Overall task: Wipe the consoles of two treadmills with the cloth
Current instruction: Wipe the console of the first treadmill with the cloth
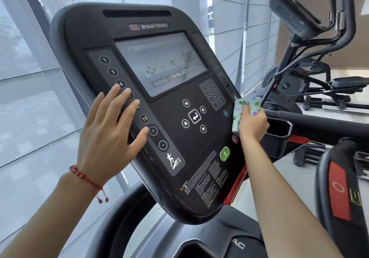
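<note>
We see the black treadmill console [163, 118] tilted across the middle of the view, with the left hand [108, 138] at about nine o'clock of it, its grip wide, fingers spread and lying flat on the left strip of numbered buttons [127, 98]. At about three o'clock, the right hand [252, 125] has its grip closed around the folded pale cloth [242, 109] with coloured spots, pressed against the console's right edge just above the red stop button [235, 139]. A red string bracelet [87, 180] sits on the left wrist, and an elliptical machine [311, 62] stands farther off at two o'clock
</note>
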